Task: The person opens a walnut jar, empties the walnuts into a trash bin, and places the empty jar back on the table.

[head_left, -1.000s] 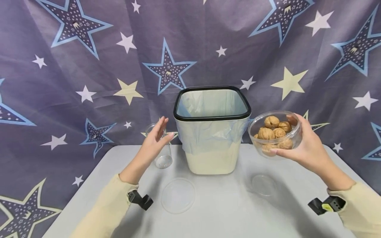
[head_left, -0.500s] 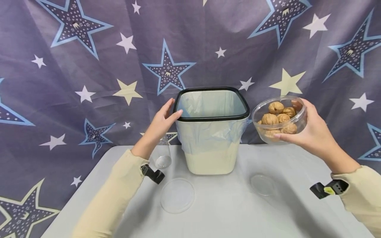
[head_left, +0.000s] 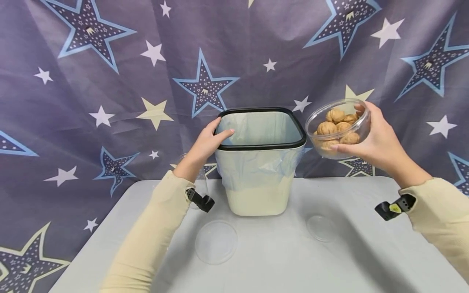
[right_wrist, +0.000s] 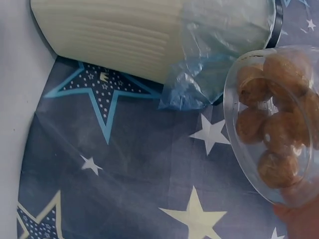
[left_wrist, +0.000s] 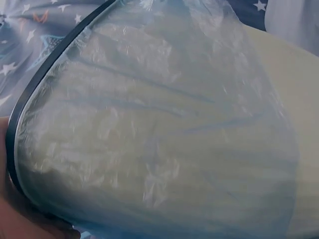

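A cream trash bin [head_left: 256,199] stands upright on the table, its black rim [head_left: 261,147] holding a pale blue bag folded over the outside. My left hand [head_left: 206,145] grips the rim's left side, with the thumb over the inner edge; in the left wrist view, fingers [left_wrist: 30,219] appear at the rim's lower left. To the right of the bin, my right hand [head_left: 381,140] holds a clear plastic bowl [head_left: 360,132] from its right side, raised at rim height and tilted slightly. Several whole walnuts [head_left: 327,127] lie inside it. Part of the right hand's fingers is behind the bowl.
A large round clear lid [head_left: 216,244] lies on the white table [head_left: 271,260] in front of the bin. Another smaller clear lid [head_left: 320,228] is to the right. A clear jar [head_left: 202,185] stands left of the bin, mostly hidden by the left arm. A starry curtain hangs behind.
My left hand has moved up and right, from beside the jar onto the bin's rim. The right hand has lifted the bowl of walnuts higher.
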Motion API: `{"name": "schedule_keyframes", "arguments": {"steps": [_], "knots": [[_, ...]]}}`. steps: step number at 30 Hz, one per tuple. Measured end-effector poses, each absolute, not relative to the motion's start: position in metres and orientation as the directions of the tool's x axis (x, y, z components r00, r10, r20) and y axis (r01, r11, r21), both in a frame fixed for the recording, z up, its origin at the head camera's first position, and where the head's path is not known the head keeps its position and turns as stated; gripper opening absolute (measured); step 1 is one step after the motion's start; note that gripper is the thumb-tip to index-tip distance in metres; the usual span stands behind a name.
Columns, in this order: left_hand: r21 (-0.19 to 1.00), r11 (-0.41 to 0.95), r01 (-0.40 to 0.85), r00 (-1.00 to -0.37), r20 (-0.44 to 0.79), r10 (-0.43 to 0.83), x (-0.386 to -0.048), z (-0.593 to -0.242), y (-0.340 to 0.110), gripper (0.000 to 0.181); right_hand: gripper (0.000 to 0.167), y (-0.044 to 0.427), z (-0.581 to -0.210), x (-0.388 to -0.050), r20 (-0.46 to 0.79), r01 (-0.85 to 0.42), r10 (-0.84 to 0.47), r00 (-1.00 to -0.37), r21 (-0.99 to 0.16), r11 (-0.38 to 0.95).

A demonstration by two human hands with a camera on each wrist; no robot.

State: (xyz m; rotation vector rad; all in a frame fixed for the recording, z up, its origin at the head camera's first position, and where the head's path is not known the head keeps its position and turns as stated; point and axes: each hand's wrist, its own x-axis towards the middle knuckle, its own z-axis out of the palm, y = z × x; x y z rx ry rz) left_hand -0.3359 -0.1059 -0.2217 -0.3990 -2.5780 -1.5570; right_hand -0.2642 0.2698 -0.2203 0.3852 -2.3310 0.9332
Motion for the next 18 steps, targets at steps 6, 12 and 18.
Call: {"name": "schedule_keyframes", "arguments": {"steps": [6, 12, 18], "knots": [[0.87, 0.421, 0.256, -0.965, 0.204, 0.166, -0.337, -0.223, -0.1, 0.075, 0.109, 0.27, -0.206, -0.277, 0.62, -0.458, -0.055, -0.783, -0.515, 0.724], [0.856, 0.439, 0.273, -0.961, 0.218, 0.171, -0.34, -0.224, -0.099, 0.081, 0.108, 0.265, -0.192, -0.29, 0.623, -0.488, -0.097, -0.776, -0.495, 0.719], [0.806, 0.514, 0.294, -0.956, 0.234, 0.179, -0.339, -0.224, -0.1, 0.083, 0.107, 0.255, -0.185, -0.299, 0.649, -0.54, -0.133, -0.749, -0.482, 0.69]]}}
